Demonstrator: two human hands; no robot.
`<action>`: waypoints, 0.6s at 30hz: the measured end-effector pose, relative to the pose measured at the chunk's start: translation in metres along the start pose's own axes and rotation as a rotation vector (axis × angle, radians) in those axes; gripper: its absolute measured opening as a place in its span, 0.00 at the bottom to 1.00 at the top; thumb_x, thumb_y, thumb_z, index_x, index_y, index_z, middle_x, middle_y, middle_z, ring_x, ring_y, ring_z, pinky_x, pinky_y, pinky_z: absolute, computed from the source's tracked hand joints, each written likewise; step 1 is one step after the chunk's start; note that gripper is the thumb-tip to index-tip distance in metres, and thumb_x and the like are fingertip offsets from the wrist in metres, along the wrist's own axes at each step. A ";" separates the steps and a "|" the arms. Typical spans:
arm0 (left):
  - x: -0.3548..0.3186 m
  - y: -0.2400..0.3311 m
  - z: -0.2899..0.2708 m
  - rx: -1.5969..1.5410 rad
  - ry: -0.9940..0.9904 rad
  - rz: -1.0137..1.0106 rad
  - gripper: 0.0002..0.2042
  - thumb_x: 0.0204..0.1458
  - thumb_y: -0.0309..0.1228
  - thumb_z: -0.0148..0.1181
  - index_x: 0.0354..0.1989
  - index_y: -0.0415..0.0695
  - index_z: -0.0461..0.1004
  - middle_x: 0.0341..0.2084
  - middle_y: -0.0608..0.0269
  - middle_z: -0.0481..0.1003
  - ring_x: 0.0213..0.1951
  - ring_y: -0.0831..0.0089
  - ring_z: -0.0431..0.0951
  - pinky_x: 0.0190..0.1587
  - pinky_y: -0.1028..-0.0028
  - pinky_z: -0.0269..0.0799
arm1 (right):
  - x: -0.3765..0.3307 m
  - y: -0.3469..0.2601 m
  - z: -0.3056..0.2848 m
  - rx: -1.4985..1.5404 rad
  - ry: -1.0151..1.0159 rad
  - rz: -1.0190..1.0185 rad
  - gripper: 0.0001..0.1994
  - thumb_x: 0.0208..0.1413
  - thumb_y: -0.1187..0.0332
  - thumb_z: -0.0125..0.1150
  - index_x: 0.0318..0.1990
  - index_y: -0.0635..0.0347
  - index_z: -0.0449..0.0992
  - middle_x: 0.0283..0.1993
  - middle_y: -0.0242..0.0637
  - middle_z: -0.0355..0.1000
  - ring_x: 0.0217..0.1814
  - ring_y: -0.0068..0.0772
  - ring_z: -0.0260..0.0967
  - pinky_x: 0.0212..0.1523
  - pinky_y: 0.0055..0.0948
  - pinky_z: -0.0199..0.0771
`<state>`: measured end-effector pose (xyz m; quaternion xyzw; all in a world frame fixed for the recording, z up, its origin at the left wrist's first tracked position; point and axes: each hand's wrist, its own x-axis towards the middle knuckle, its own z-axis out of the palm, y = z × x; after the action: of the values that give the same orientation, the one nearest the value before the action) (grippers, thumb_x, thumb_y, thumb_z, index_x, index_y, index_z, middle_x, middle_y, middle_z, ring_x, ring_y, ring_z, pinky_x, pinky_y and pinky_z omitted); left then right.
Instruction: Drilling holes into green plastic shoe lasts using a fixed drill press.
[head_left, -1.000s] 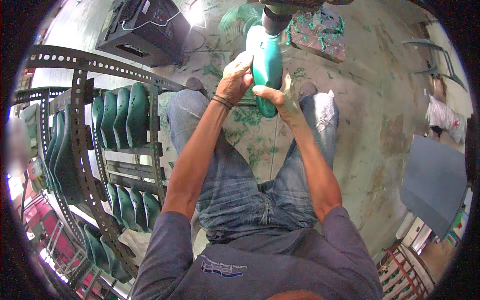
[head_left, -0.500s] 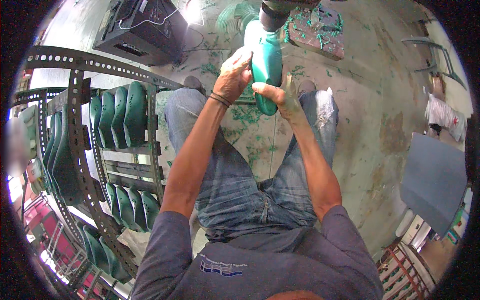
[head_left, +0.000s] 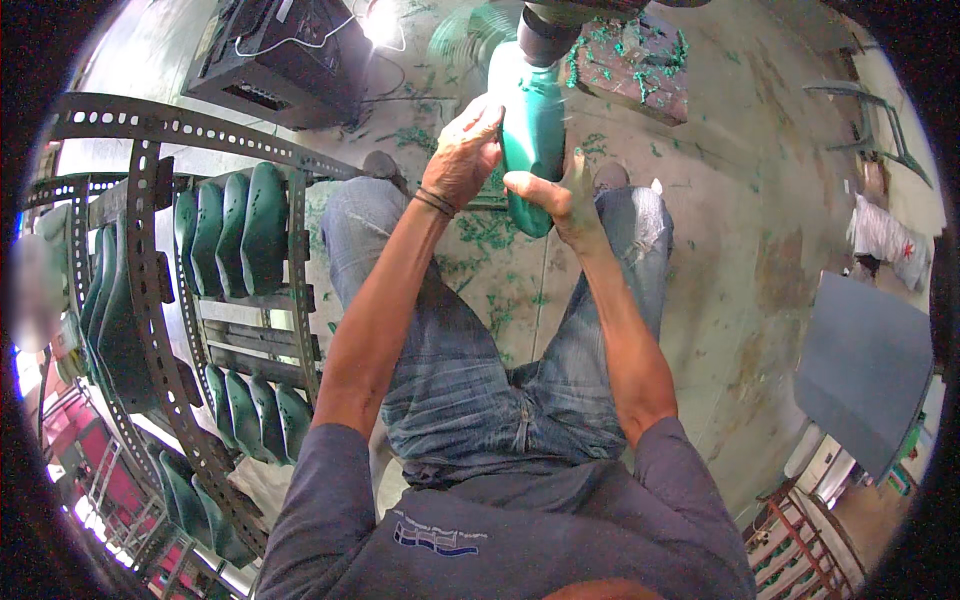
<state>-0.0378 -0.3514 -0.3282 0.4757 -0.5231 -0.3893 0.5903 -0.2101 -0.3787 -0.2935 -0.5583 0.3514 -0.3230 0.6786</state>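
left hand (head_left: pixel 462 155): clamped on green moulded piece (head_left: pixel 530 130), at 12 o'clock.
right hand (head_left: pixel 558 198): closed around its lower end.
progress: shavings (head_left: pixel 490 232) on floor; trimmed pieces (head_left: pixel 235 235) racked at 9 o'clock; this one unfinished.

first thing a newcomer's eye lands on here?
The green moulded piece at top centre, gripped by the left hand and right hand against a dark machine head. Next, the perforated metal rack on the left, stacked with matching green pieces, and green shavings strewn on the floor between the knees.
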 end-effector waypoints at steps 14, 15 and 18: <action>0.003 0.007 -0.006 0.548 -0.040 0.279 0.22 0.47 0.18 0.53 0.54 0.40 0.68 0.51 0.47 0.70 0.49 0.50 0.74 0.51 0.66 0.73 | 0.001 0.003 -0.001 -0.078 0.006 -0.180 0.28 0.44 0.70 0.69 0.54 0.67 0.65 0.39 0.38 0.74 0.36 0.28 0.75 0.39 0.28 0.78; 0.004 0.007 -0.006 0.556 -0.049 0.270 0.22 0.47 0.19 0.54 0.54 0.40 0.68 0.51 0.48 0.70 0.49 0.51 0.74 0.51 0.66 0.73 | 0.001 0.003 -0.001 -0.078 0.008 -0.183 0.28 0.44 0.70 0.69 0.54 0.67 0.65 0.39 0.38 0.74 0.36 0.28 0.75 0.39 0.28 0.78; 0.004 0.005 0.000 0.307 -0.013 0.111 0.21 0.49 0.21 0.57 0.54 0.39 0.68 0.51 0.51 0.71 0.50 0.56 0.75 0.53 0.69 0.72 | -0.001 0.012 -0.003 -0.076 0.023 -0.187 0.28 0.44 0.69 0.69 0.54 0.67 0.66 0.38 0.38 0.74 0.36 0.29 0.76 0.40 0.28 0.78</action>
<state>-0.0370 -0.3543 -0.3225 0.5280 -0.6059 -0.2746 0.5280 -0.2128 -0.3778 -0.3053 -0.6101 0.3175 -0.3776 0.6200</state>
